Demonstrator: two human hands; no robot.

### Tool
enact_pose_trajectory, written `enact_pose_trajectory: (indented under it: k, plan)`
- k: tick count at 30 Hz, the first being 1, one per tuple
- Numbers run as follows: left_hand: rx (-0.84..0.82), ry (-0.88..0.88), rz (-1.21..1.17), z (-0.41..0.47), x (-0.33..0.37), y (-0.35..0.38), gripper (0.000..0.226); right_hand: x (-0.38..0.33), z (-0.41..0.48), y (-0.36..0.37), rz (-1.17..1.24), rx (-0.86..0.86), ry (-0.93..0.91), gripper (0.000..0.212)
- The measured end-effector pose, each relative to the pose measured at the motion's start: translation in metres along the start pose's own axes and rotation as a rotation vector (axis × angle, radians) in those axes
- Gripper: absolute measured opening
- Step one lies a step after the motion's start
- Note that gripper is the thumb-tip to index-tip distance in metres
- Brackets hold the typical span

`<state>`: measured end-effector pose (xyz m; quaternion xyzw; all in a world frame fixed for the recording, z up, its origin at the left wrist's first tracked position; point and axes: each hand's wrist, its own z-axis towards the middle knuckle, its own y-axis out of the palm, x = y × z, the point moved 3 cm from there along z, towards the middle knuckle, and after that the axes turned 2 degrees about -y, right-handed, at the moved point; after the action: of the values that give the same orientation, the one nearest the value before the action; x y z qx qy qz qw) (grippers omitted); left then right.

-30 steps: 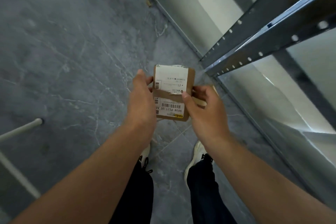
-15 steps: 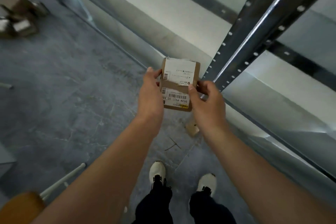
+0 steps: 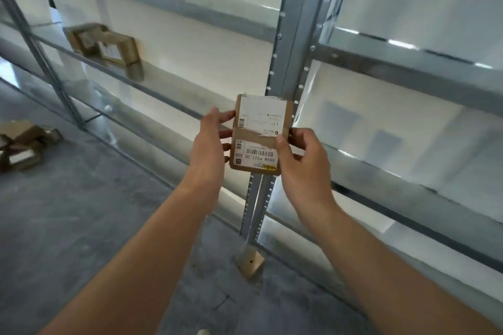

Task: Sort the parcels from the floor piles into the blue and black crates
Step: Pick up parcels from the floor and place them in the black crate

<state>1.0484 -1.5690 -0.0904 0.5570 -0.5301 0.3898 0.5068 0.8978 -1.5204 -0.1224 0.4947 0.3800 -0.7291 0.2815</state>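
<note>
I hold a small brown cardboard parcel (image 3: pixel 260 133) with white barcode labels up in front of me, its labelled face towards the camera. My left hand (image 3: pixel 209 141) grips its left edge and my right hand (image 3: pixel 302 155) pinches its right edge, thumb on the front. A pile of brown parcels (image 3: pixel 23 144) lies on the grey floor at the far left. No blue or black crate is in view.
A grey metal shelving rack stands straight ahead, its perforated upright (image 3: pixel 288 43) right behind the parcel. Two cardboard boxes (image 3: pixel 109 47) sit on a shelf at the upper left. A small tan wedge (image 3: pixel 250 264) lies at the upright's foot. Grey floor (image 3: pixel 68 226) spreads to the left.
My view has lifted from the floor and my feet up to the rack. Both hands still hold the parcel, raised with it. The floor pile and shelf boxes have come into sight.
</note>
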Motion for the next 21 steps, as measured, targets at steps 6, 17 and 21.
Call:
enact_pose_trajectory:
  k: [6, 17, 21]
  plan:
    - [-0.182, 0.154, -0.020, -0.047, 0.082, 0.047, 0.051, -0.089, -0.007, -0.077, -0.035, 0.148, -0.152, 0.013]
    - [-0.569, 0.273, -0.054, -0.056, 0.204, 0.104, 0.052, -0.206, -0.005, -0.145, -0.123, 0.555, -0.263, 0.024]
    - [-0.695, 0.300, -0.070, -0.059, 0.233, 0.125, 0.052, -0.235, -0.009, -0.157, -0.170, 0.694, -0.280, 0.021]
